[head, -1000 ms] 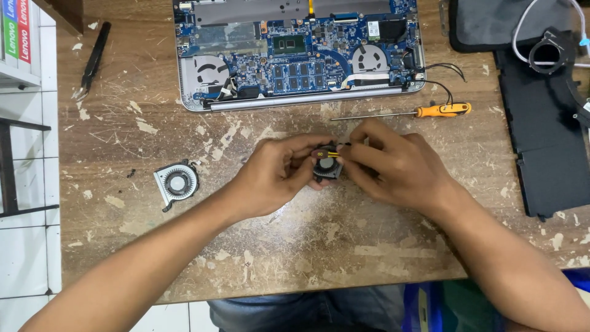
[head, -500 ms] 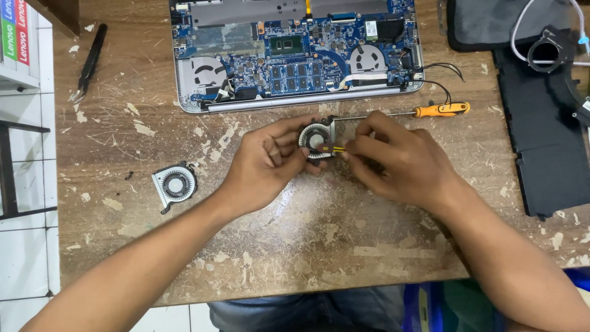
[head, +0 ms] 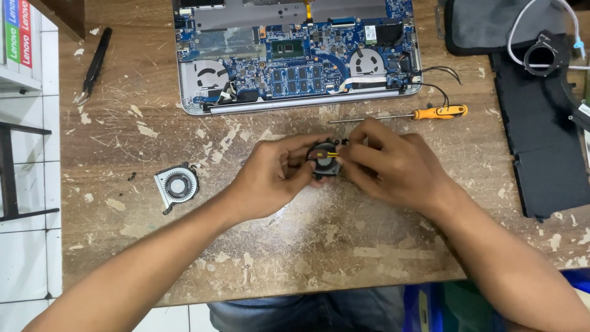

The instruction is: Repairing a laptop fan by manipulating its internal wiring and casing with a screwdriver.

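Note:
Both my hands meet over the middle of a worn wooden table. My left hand and my right hand together grip a small black laptop cooling fan with thin red and yellow wires across it. Fingers cover most of the fan. Beyond my hands lies an opened laptop with its blue circuit board and two round fan bays exposed. A second fan in a silver housing lies flat on the table to the left of my left hand.
An orange-handled screwdriver lies just beyond my right hand. Black tweezers rest at the far left. A black flat cover panel, a dark pouch and white cable sit at right. A tiled floor shows at the left edge.
My hands with the black fan went up toward the laptop, then came back slightly toward me. The silver fan and screwdriver have not moved.

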